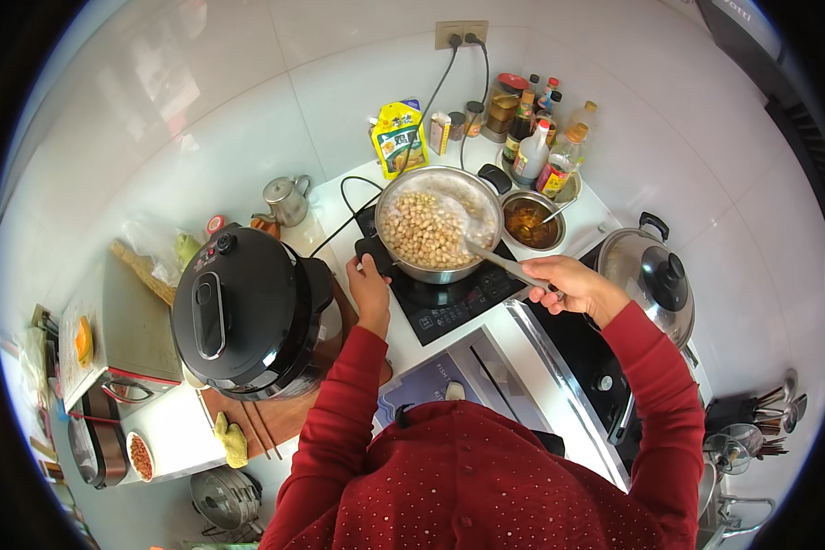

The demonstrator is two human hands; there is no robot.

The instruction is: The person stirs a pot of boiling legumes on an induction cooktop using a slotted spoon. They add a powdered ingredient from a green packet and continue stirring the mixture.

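Observation:
A stainless steel pot point(440, 276) stands on a black induction cooktop point(447, 302), holding pale beans or peanuts point(423, 230) in steaming, foamy liquid. My left hand point(371, 289) grips the pot's black side handle point(373, 256). In my right hand point(570, 285) is the handle of a metal ladle or spatula point(505, 262); its head is hidden among the contents. Right of the pot sits a steel bowl point(562, 237) of brownish-orange liquid with a spoon in it.
A black electric pressure cooker point(247, 309) stands on a wooden board at left. Seasoning bottles point(533, 151) and a yellow pouch point(400, 137) are behind the pot. Power cords point(344, 237) run beside it. At right, a lidded pan point(650, 282) rests on a gas stove point(581, 350).

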